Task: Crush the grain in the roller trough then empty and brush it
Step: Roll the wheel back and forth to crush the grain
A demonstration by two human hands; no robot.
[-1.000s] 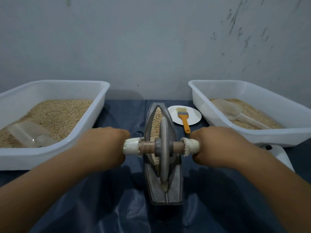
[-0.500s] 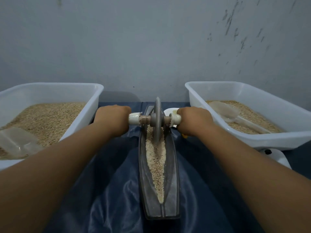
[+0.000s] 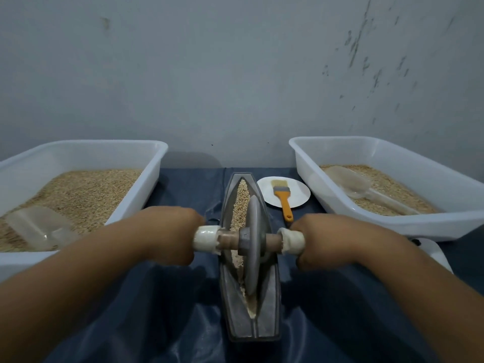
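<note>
1. Crushing is the step in hand. At lower centre the left hand (image 3: 167, 235) and right hand (image 3: 323, 241) each curl round a white-wrapped end of the axle, the roller wheel (image 3: 252, 247) standing between them in the trough (image 3: 269, 310).
2. Beyond the wheel, the grain (image 3: 242, 203) looks whole; the next stroke likely calls for an even forward push.
3. Further up, right of centre, the orange-handled brush (image 3: 283, 199) lies untouched on a white plate (image 3: 300, 191).

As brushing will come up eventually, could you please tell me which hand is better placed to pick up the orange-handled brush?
Right, probably. The brush lies on the plate just beyond the right hand; the left hand sits across the trough.
</note>
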